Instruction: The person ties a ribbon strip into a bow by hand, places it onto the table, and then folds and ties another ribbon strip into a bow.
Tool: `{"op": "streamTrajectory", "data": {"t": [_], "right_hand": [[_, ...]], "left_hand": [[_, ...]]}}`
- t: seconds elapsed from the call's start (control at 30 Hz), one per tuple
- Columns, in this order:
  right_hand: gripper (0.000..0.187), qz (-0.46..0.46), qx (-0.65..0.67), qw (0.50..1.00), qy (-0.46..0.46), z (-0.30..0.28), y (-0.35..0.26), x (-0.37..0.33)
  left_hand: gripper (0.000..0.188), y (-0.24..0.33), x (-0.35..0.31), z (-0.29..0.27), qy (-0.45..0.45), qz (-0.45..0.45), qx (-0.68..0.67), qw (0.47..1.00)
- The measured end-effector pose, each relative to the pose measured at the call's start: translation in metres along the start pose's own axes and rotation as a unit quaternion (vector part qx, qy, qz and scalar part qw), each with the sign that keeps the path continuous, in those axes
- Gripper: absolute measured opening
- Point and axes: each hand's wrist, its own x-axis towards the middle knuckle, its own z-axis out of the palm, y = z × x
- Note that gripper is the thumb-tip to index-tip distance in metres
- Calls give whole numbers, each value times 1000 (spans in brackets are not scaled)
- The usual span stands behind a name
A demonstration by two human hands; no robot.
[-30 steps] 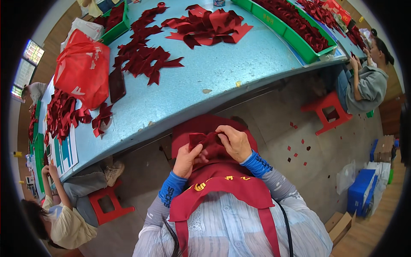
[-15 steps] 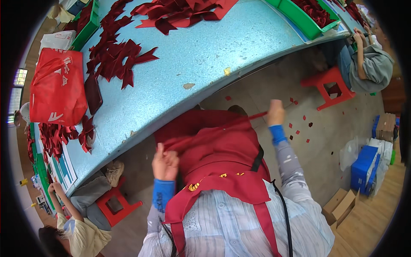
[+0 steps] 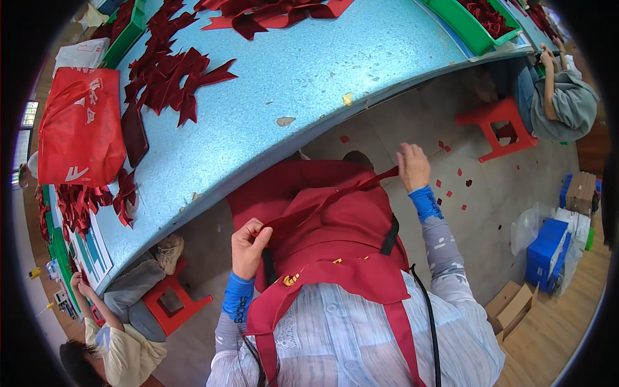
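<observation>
A dark red ribbon [image 3: 291,220] stretches over my lap, above the red apron [image 3: 351,222]. Its near end is pinched between the thumb and fingers of my left hand [image 3: 249,248]. The far end runs up to my right hand [image 3: 414,166], where the thumb side closes on it while the other fingers stick out. Midway the ribbon narrows and looks twisted. On the table, away from both hands, lie a pile of cut dark red ribbons [image 3: 169,82] and more ribbons [image 3: 277,18] on a red sheet.
The blue table [image 3: 271,77] has a curved front edge before my lap. On it are a red bag [image 3: 82,129], a dark phone-like slab [image 3: 134,135] and green bins [image 3: 477,32]. Two people sit nearby on red stools [image 3: 500,129]. Blue boxes [image 3: 547,255] and a carton [image 3: 512,306] stand right.
My left hand has turned and shows its pinch on the ribbon more plainly. The right hand's fingers have spread out, and it has shifted slightly. The ribbon is no longer blurred.
</observation>
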Motion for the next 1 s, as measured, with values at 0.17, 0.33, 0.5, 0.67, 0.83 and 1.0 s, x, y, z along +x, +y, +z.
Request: {"op": "streamTrajectory", "data": {"t": [0.17, 0.33, 0.5, 0.67, 0.83, 1.0], "right_hand": [[14, -25, 363, 923, -124, -13, -91, 15], [15, -219, 564, 730, -318, -45, -190, 6], [14, -265, 584, 693, -329, -59, -197, -2], [12, -274, 579, 717, -274, -57, -189, -9], [11, -194, 570, 735, -312, -62, -160, 1], [14, -198, 566, 727, -335, -72, -150, 4]], "left_hand": [[14, 21, 2, 18, -77, 131, 110, 982], [15, 52, -5, 28, -115, 129, 191, 966], [22, 62, -17, 17, -163, 167, 221, 947], [22, 66, -17, 15, -254, 208, 218, 919], [21, 71, -10, 11, -278, 243, 155, 916], [22, 66, -15, 11, -208, 181, 96, 957]]}}
